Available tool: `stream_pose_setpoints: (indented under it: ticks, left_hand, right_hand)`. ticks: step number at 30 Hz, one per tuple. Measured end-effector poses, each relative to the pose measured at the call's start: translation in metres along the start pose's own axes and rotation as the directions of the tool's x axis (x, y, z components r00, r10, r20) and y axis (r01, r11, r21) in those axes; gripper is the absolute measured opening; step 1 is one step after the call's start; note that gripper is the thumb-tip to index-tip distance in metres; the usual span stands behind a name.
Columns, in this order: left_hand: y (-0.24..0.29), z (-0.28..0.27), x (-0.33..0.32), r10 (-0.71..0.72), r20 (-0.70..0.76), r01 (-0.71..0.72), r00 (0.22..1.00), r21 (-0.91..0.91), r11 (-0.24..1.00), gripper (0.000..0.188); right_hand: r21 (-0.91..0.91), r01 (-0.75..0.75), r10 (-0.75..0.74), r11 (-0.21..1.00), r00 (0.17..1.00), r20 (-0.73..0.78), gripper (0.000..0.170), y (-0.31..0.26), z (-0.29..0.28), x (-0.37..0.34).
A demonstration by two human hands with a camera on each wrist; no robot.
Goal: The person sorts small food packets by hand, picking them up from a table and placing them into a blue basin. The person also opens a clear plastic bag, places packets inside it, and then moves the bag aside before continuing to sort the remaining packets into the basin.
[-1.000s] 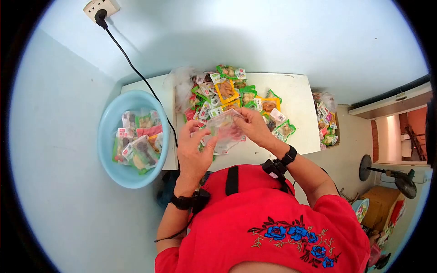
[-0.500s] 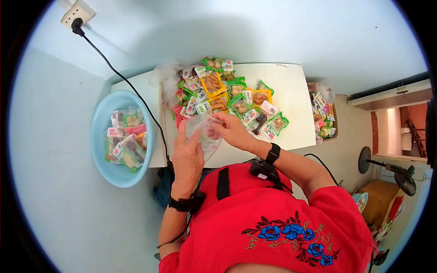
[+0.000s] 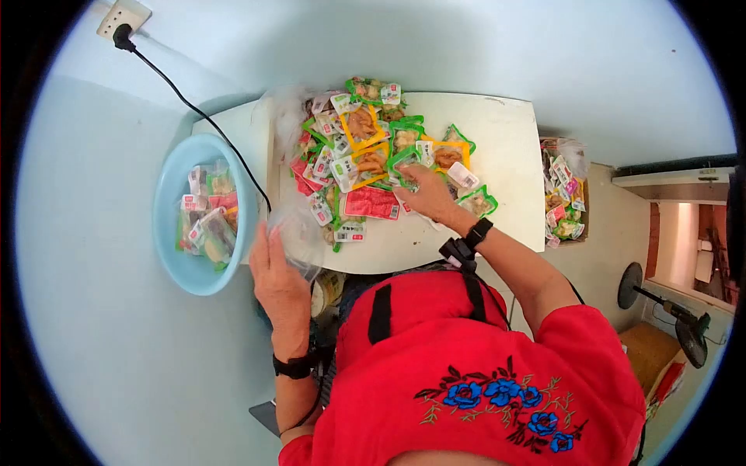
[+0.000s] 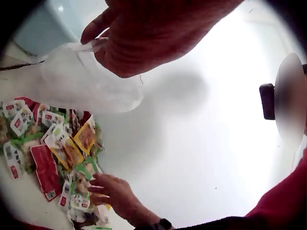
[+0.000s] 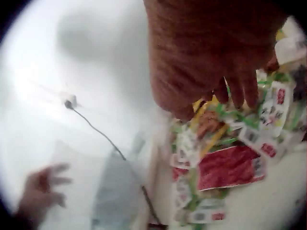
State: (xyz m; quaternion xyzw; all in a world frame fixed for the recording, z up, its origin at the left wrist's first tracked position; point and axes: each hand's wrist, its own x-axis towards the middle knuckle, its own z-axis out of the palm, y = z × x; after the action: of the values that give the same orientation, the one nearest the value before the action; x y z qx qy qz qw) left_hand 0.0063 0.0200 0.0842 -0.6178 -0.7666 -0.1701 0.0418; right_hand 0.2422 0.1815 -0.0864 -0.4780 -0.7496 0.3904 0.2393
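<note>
Currently | left hand [image 3: 281, 293]: fingers clamped on clear bag [image 3: 301, 239] | right hand [image 3: 429, 196]: fingers apart, at packets [image 3: 373, 203] | labels [image 3: 464, 175] unreadable

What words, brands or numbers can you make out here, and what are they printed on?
None can be read.
Red packet: print on its end, too blurred.
Yellow-edged packet: white label, print too small.
Packets in the basin: labels too small.
Far-right packets: labels too small.
Red shirt: embroidered blue flowers, no words visible.
</note>
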Motion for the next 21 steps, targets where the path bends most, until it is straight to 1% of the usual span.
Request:
stream_pose_setpoints:
  ticks: [1,3,4,5,7,10,12,13,15,16,19,21]
  left_hand:
    - [0.001,-0.003,-0.001,-0.002,-0.040,0.003,0.999,0.045,0.999,0.044]
    - [0.006,-0.006,-0.004,-0.025,-0.025,0.028,0.999,0.096,0.995,0.042]
    - [0.009,-0.004,-0.007,-0.033,-0.020,0.035,0.999,0.113,0.993,0.041]
    - [0.011,0.000,-0.009,-0.038,-0.017,0.040,0.999,0.128,0.991,0.041]
    - [0.008,0.018,-0.017,-0.048,0.011,0.047,0.999,0.080,0.996,0.042]
    - [0.003,0.045,-0.026,-0.076,0.089,0.074,0.993,0.021,0.997,0.043]
    - [-0.005,0.070,-0.030,-0.087,0.131,0.094,0.988,-0.044,0.995,0.044]
    - [-0.007,0.081,-0.032,-0.072,0.147,0.080,0.987,-0.051,0.995,0.045]
    - [-0.008,0.101,-0.032,-0.048,0.178,0.061,0.983,-0.069,0.996,0.045]
    - [-0.007,0.107,-0.032,-0.023,0.214,0.040,0.977,-0.077,0.996,0.048]
    - [-0.001,0.126,-0.029,-0.019,0.231,0.056,0.973,-0.152,0.987,0.051]
    - [0.002,0.132,-0.026,-0.018,0.219,0.068,0.975,-0.220,0.973,0.055]
  right_hand:
    - [-0.109,-0.002,0.003,0.994,1.000,0.006,0.061,0.007,0.000,-0.004]
    - [-0.325,0.003,0.001,0.946,1.000,0.014,0.067,0.014,0.000,-0.009]
    - [-0.396,0.011,0.017,0.918,0.998,0.066,0.078,0.013,0.002,-0.011]
    - [-0.425,-0.011,0.042,0.905,0.997,0.063,0.077,0.012,0.005,-0.012]
    - [-0.482,-0.061,0.100,0.874,0.993,0.056,0.078,0.004,0.010,-0.014]
    - [-0.576,-0.036,0.061,0.816,0.998,0.024,0.081,0.016,0.023,-0.016]
    - [-0.569,-0.034,0.046,0.821,0.999,0.006,0.078,0.028,0.029,-0.014]
    - [-0.567,-0.035,0.042,0.823,0.999,-0.002,0.076,0.032,0.029,-0.014]
    - [-0.540,0.017,-0.038,0.841,0.999,-0.027,0.075,0.039,0.028,-0.013]
    - [-0.531,0.046,-0.077,0.846,0.996,-0.038,0.074,0.041,0.027,-0.014]
    - [-0.342,-0.025,-0.003,0.939,0.997,-0.082,0.062,0.045,0.023,-0.012]
    - [-0.265,-0.014,-0.017,0.964,0.993,-0.115,0.049,0.053,0.016,-0.010]
